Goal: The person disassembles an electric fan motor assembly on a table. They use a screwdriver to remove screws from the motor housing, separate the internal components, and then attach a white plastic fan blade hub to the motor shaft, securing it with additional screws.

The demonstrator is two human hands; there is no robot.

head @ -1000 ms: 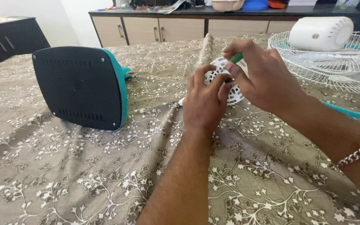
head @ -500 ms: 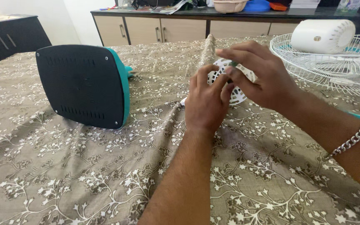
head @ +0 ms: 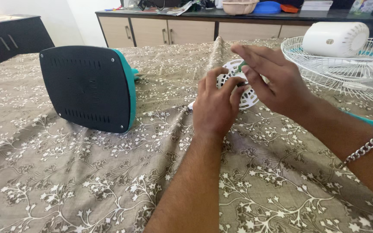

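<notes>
White slotted round cover (head: 249, 98) stands on edge on cloth-covered counter (head: 87, 181), between both hands. Left hand (head: 214, 108) grips its near side, fingers curled. Right hand (head: 273, 80) pinches green-handled tool (head: 241, 66), tip pointing down-left into cover middle.

Both hands hide most of the white slotted cover (head: 248, 97).

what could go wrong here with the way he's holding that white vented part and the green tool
1. The left hand steadies the white vented cover by its edge only; it may twist or slip on the loose patterned cloth.
2. The right hand pinches the green-handled tool with fingertips close to the left thumb; a slip might jab it.
</notes>
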